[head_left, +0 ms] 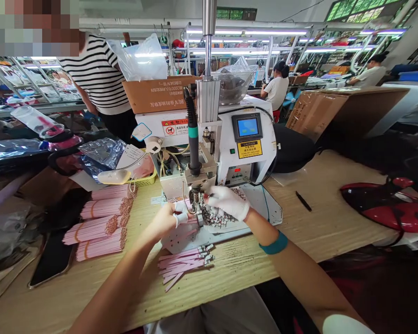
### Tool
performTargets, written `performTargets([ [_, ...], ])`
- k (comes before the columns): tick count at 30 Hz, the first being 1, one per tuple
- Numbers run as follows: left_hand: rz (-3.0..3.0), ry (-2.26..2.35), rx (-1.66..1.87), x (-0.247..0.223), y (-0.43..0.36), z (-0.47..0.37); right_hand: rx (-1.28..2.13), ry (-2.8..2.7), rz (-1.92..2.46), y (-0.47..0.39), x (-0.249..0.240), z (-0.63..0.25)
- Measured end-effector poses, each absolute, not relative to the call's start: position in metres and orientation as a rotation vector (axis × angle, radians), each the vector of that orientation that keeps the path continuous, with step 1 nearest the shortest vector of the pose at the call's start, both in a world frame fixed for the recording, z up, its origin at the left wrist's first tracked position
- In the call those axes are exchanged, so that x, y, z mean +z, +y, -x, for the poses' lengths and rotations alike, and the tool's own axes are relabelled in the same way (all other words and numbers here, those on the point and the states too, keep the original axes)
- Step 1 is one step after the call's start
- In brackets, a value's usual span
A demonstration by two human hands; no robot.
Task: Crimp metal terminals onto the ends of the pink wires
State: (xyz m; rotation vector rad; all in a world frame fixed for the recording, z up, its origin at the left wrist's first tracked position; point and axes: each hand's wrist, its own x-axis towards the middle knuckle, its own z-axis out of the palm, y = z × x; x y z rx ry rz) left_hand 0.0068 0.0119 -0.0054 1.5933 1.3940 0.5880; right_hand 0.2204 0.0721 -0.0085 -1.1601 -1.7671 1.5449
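Observation:
My left hand [169, 218], with white covers on its fingertips, is closed on a pink wire [188, 202] beside the head of a soldering machine [195, 183]. My right hand [228, 203] wears a white glove and reaches to the other side of that head. Its fingers are pinched together; whatever they hold is too small to make out. Beneath the right hand lies a heap of small metallic connectors [219, 218] on a white tray. Pink wires with connectors on their ends [183, 265] lie in a loose pile at the table's front.
Rubber-banded bundles of pink wires [102, 227] lie to the left, next to a dark phone [52, 257]. A black pen [303, 201] and a red-and-black object [386, 206] are on the right. A person in a striped top [95, 74] stands behind the machine.

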Motion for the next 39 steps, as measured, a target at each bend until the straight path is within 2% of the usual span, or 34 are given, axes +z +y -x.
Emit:
performTargets([
  [3,-1.629,1.34,0.432,0.003,0.001,-0.006,1.066,-2.035,1.201,0.08,-0.001,-0.237],
  [5,-1.721,1.353,0.329,0.002,-0.005,-0.008,0.873,-2.156,1.206,0.081,0.0,-0.241],
  [9,-1.961,1.589,0.296,-0.011,-0.01,-0.015,0.716,-2.319,1.235,0.076,-0.011,-0.231],
  [13,-2.034,1.622,0.3,-0.019,-0.009,-0.016,0.542,-2.424,1.182,0.072,-0.022,-0.221],
  [15,-2.0,1.6,0.331,-0.018,-0.005,-0.015,0.629,-2.367,1.169,0.071,-0.021,-0.221],
  [19,-1.886,1.513,0.476,-0.016,0.004,-0.009,1.327,-1.986,1.225,0.07,-0.013,-0.224],
  [21,-1.864,1.458,0.531,-0.017,0.007,-0.007,1.569,-1.792,1.206,0.07,-0.011,-0.225],
  [27,-1.784,1.381,0.595,-0.019,0.009,-0.005,1.546,-1.755,1.163,0.073,-0.012,-0.227],
  [39,-1.573,1.346,0.649,-0.018,0.012,-0.008,1.874,-1.514,1.018,0.062,-0.021,-0.205],
])
